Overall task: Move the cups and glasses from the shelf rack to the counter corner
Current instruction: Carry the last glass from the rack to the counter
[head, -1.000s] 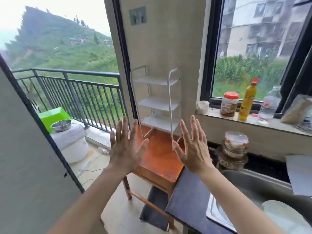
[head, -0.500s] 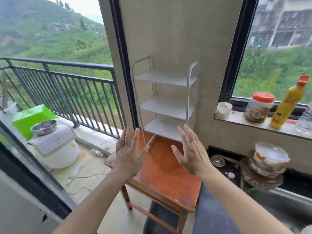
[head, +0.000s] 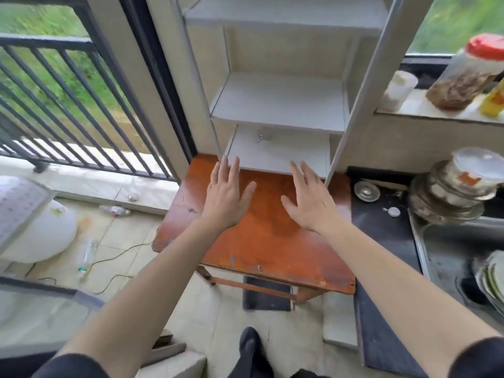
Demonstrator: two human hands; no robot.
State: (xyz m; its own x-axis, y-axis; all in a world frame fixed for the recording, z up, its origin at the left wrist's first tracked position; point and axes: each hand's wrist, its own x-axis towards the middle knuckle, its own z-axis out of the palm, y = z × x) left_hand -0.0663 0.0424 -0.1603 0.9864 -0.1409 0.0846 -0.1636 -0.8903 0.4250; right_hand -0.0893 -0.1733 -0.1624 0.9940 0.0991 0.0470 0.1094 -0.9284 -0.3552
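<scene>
Reaching toward white shelf rack [head: 278,105], both hands empty.

Left hand [head: 226,199]: fingers spread flat, palm down, gripping nothing, above the orange wooden table [head: 261,241], fingertips near the front edge of the rack's lowest shelf. Right hand [head: 309,201]: likewise splayed wide and holding nothing, just beside the rack's right front post. Shelf rack: stands on the far part of the table against the wall; its visible tiers appear bare apart from a small unclear glint at the back of the lowest one; no cups or glasses can be made out on it. Dark counter [head: 381,230]: right of the table, bearing a small round lid [head: 366,190] and a stack of dishes [head: 452,192] by the sink [head: 450,249]. Windowsill: white cup [head: 399,90], red-lidded jar [head: 466,75], yellow bottle [head: 495,100]. Balcony railing [head: 62,105] at left.
</scene>
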